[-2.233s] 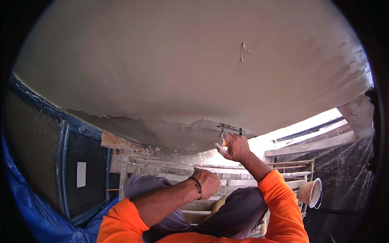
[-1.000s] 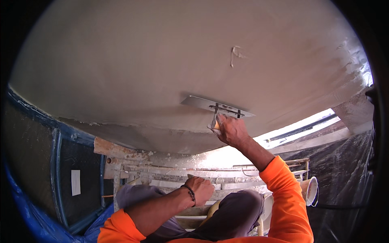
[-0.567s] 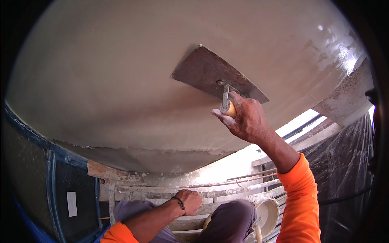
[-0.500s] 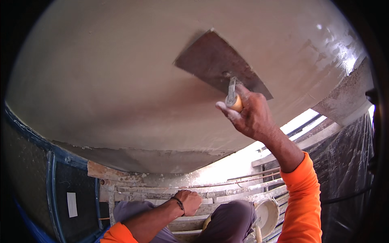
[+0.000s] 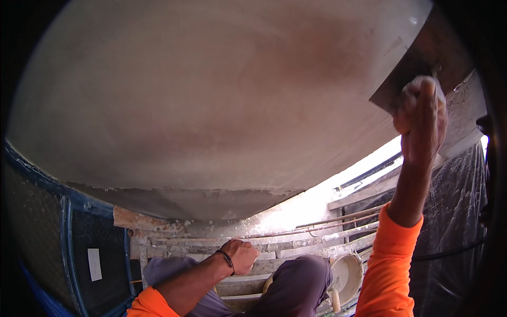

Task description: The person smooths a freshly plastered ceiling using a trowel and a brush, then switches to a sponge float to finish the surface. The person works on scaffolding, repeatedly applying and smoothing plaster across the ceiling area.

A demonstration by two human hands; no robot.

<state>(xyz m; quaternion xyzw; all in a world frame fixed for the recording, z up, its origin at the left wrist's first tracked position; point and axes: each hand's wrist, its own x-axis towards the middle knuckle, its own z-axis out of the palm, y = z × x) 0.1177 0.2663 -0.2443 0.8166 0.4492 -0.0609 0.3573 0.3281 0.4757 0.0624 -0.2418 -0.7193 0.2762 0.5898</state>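
My right hand (image 5: 422, 119) grips a plastering trowel (image 5: 438, 50) by its handle, at the far right end of a broad grey-brown plastered surface (image 5: 211, 105). The trowel's dark, wide blade lies close against the surface; whether all of it touches I cannot tell. Motion smears the fingers, and they hide most of the handle. My left hand (image 5: 242, 257) is closed in a fist above my lap, a dark bracelet on its wrist. The inside of that fist is turned away from view.
Below the surface run poles and planks (image 5: 285, 245). Right of my knee stands a round pale bucket (image 5: 348, 280), a wooden handle (image 5: 336, 300) beside it. A blue metal frame (image 5: 68, 238) with mesh borders the left; clear plastic sheeting (image 5: 449, 211) hangs at right.
My right hand has swept the trowel from the upper middle of the surface to its far right, and the blade has turned. The left fist has shifted slightly left and up.
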